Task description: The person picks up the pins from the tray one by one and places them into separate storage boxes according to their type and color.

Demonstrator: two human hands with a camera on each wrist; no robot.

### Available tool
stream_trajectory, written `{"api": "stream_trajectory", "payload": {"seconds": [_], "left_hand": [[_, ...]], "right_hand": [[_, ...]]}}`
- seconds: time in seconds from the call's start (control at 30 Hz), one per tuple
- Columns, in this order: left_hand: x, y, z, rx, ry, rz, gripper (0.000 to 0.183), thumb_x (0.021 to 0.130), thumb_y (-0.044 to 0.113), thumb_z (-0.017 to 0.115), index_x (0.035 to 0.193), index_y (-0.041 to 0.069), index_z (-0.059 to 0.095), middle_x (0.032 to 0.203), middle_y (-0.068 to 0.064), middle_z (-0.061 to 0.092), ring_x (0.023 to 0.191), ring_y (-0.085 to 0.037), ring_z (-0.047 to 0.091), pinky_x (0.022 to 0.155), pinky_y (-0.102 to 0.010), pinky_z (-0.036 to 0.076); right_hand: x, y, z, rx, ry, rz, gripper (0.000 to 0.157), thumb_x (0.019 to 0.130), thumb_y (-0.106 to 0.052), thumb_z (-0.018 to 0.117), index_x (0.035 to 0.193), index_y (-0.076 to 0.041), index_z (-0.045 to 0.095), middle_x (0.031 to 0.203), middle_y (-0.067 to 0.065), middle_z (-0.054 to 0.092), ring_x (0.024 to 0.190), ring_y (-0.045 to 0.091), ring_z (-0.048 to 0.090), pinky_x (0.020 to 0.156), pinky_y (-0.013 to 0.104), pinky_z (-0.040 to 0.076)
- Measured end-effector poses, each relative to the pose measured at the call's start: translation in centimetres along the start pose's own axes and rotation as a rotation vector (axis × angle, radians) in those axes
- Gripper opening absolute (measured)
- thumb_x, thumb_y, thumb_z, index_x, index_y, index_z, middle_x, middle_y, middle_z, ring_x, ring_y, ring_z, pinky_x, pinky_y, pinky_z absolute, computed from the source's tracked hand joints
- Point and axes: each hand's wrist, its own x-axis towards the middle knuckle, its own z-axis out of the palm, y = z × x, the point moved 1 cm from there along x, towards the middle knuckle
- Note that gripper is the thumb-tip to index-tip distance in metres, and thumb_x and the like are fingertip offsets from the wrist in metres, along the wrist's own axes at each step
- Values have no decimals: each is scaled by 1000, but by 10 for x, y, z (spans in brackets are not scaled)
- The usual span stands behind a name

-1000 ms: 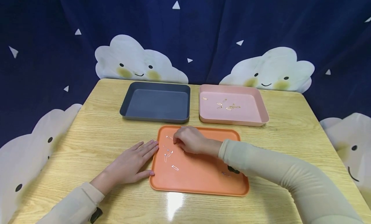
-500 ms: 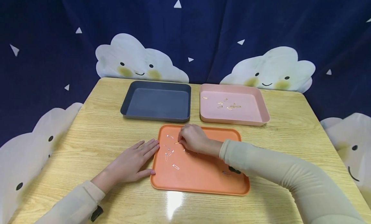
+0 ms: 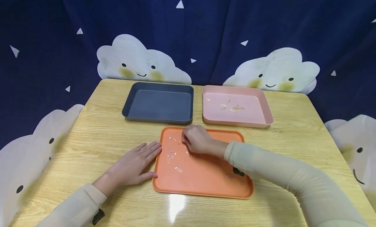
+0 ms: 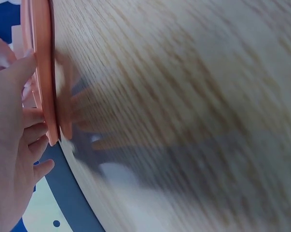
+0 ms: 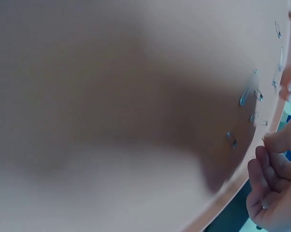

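My left hand lies with straight fingers against the left rim of the orange tray. In the left wrist view its fingers touch that rim from outside. Over the tray's upper middle, my right hand has curled fingers and pinches a small gold safety pin between thumb and fingertip. Only a gold tip of it shows in the right wrist view. Several silver safety pins lie around the hand, such as an outer silver pin and a long silver pin.
A dark blue-grey tray stands behind the orange one on the left. Beside it a pink tray holds several gold safety pins. The wooden table backs onto a blue curtain with cloud prints.
My right hand has shifted slightly right, and a gold safety pin has come into view at its fingertips. My left hand stays at the tray's rim.
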Motion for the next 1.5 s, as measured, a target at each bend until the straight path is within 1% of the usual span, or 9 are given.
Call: {"api": "stream_trajectory", "payload": {"seconds": [0.2,0.43,0.6,0.73,0.93,1.03,1.23,1.3,1.5], "left_hand": [[-1,0,1,4,19,0,79,91,59,52,146,4,40,153,-12,40,144,-25,37,116,-46,34],[-1,0,2,1,55,16,78,89,57,55,144,3,43,151,-13,43,142,-27,40,115,-46,35],[-1,-2,2,0,38,8,79,90,58,53,146,4,41,153,-12,41,143,-26,37,116,-45,34],[0,-2,1,-2,23,2,79,91,59,52,146,4,40,153,-12,40,144,-25,36,117,-45,33],[0,-1,1,2,26,4,78,91,59,52,146,4,40,153,-12,40,144,-25,37,117,-45,33],[-1,-1,2,0,24,4,78,91,58,52,146,4,40,153,-12,40,144,-25,36,117,-45,33],[-1,-1,2,-6,27,5,78,91,57,53,146,4,40,153,-13,39,144,-25,37,117,-46,34],[-1,-1,2,-6,29,6,78,90,57,54,146,4,40,153,-13,39,144,-25,37,117,-46,34],[-1,0,1,-14,23,2,79,90,58,53,146,4,40,153,-13,39,144,-26,36,117,-46,33]], "right_hand": [[-1,10,-7,52,12,-11,12,79,-11,67,71,-18,64,72,-6,62,75,12,60,67,28,49],[-6,25,-17,138,7,10,9,81,-14,68,74,-18,66,71,-7,59,71,9,52,63,25,43],[-12,38,-25,176,28,53,6,83,-14,69,77,-16,68,75,-5,62,72,10,51,66,25,44],[-17,49,-32,190,31,92,5,83,-14,70,78,-14,68,75,-3,63,72,10,52,65,25,44],[-22,65,-46,195,49,120,4,82,-12,70,78,-13,68,76,-2,63,75,13,55,68,28,46],[-24,74,-53,182,56,140,4,82,-13,70,79,-13,68,76,-1,62,74,14,55,67,28,46],[-29,99,-65,155,56,170,4,81,-10,68,77,-12,67,75,2,63,73,21,58,65,29,45],[-31,109,-69,151,58,185,5,82,-10,67,77,-11,67,75,2,62,73,20,58,64,29,44],[-37,136,-75,132,42,267,7,84,-11,64,79,-11,69,77,4,63,74,20,58,65,30,44]]}}
